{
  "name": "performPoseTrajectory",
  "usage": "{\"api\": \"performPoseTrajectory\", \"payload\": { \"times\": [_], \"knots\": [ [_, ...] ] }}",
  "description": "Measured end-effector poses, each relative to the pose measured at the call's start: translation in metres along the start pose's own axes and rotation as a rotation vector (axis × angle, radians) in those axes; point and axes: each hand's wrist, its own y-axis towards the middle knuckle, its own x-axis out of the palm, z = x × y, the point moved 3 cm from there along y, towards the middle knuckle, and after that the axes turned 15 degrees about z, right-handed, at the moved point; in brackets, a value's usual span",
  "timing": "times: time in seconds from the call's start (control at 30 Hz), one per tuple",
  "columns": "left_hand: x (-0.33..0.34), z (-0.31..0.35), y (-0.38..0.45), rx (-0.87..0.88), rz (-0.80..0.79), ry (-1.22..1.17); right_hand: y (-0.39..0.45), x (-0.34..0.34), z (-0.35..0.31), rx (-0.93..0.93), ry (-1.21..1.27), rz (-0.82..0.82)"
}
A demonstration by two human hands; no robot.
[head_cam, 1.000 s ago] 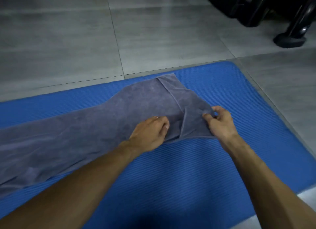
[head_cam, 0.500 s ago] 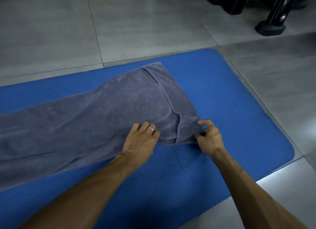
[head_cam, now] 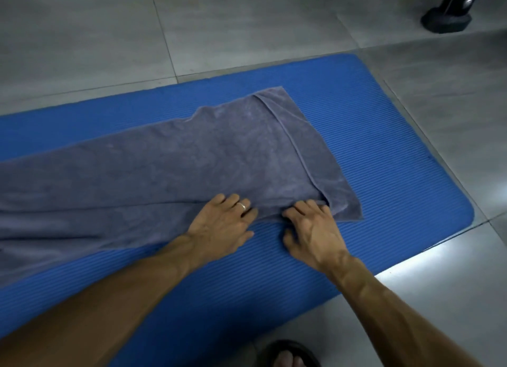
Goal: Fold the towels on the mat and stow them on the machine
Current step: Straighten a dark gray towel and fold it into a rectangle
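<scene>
A long grey towel (head_cam: pixel 219 152) lies lengthwise on the blue mat (head_cam: pixel 384 147). Its right end is folded back in a narrow flap. My left hand (head_cam: pixel 222 229) rests flat on the towel's near edge with its fingers spread, a ring on one finger and the thumb on the mat. Just to its right, my right hand (head_cam: pixel 312 229) presses its bent fingers on the same edge, close to the folded flap. That thumb lies on the mat, apart from the cloth. Neither hand pinches the towel.
Grey floor tiles surround the mat. The black base of a machine (head_cam: pixel 444 21) stands at the far right corner. A foot in a dark sandal (head_cam: pixel 288 355) shows at the bottom edge, just off the mat's near side.
My right hand let go of the towel's right corner and moved left along the near edge, close to my left hand. The corner now lies flat. The view shifted slightly.
</scene>
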Motion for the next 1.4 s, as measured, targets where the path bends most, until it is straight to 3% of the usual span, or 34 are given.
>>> {"api": "performPoseTrajectory", "payload": {
  "times": [0.1, 0.2, 0.33, 0.4, 0.5, 0.6, 0.67, 0.77, 0.8, 0.87, 0.93, 1.0, 1.07, 1.13, 1.17, 1.23, 1.33, 1.4],
  "knots": [
    [-0.004, -0.007, 0.009, -0.058, 0.005, -0.009, 0.009, 0.008, -0.005, -0.069, -0.099, -0.047],
    [-0.007, -0.023, 0.022, -0.206, 0.017, -0.172, 0.01, 0.001, -0.005, -0.107, -0.113, 0.007],
    [-0.016, -0.025, 0.012, 0.099, 0.021, -0.172, -0.017, -0.014, 0.0, -0.21, -0.087, -0.033],
    [-0.015, -0.017, -0.01, 0.24, -0.012, -0.131, -0.03, -0.016, 0.002, -0.159, -0.109, -0.103],
    [-0.019, -0.011, -0.031, 0.279, -0.021, -0.049, -0.032, -0.015, -0.017, -0.073, -0.13, -0.129],
    [-0.016, -0.007, -0.044, 0.36, 0.01, -0.004, -0.027, -0.008, -0.058, -0.112, -0.063, -0.077],
    [-0.016, -0.008, -0.047, 0.234, -0.051, -0.083, -0.024, 0.0, -0.076, -0.107, -0.04, -0.048],
    [-0.018, -0.018, -0.044, -0.156, -0.252, -0.512, -0.027, 0.001, -0.081, -0.033, -0.042, -0.014],
    [-0.014, -0.019, -0.046, -0.203, -0.35, -0.641, -0.029, -0.001, -0.08, -0.035, -0.072, -0.016],
    [-0.018, -0.02, -0.051, -0.118, -0.402, -0.719, -0.041, -0.005, -0.081, -0.025, -0.137, -0.068],
    [-0.026, -0.031, -0.061, 0.074, -0.134, -0.55, -0.053, -0.01, -0.088, 0.005, -0.201, -0.102],
    [-0.036, -0.045, -0.088, 0.217, 0.092, -0.459, -0.056, -0.024, -0.103, -0.148, -0.238, -0.087],
    [-0.043, -0.052, -0.125, 0.383, 0.094, -0.408, -0.048, -0.048, -0.121, -0.363, -0.228, -0.155],
    [-0.048, -0.058, -0.16, 0.388, 0.089, -0.385, -0.042, -0.057, -0.139, -0.507, -0.191, -0.315],
    [-0.048, -0.062, -0.175, 0.326, 0.092, -0.362, -0.041, -0.054, -0.148, -0.497, -0.164, -0.389],
    [-0.042, -0.068, -0.195, 0.138, 0.114, -0.242, -0.035, -0.036, -0.17, -0.375, -0.091, -0.385],
    [-0.032, -0.077, -0.194, -0.055, 0.148, -0.109, -0.026, 0.008, -0.192, -0.054, 0.078, -0.217],
    [-0.028, -0.081, -0.186, -0.086, 0.18, -0.078, -0.021, 0.026, -0.195, 0.2, 0.157, -0.082]
  ]
}}
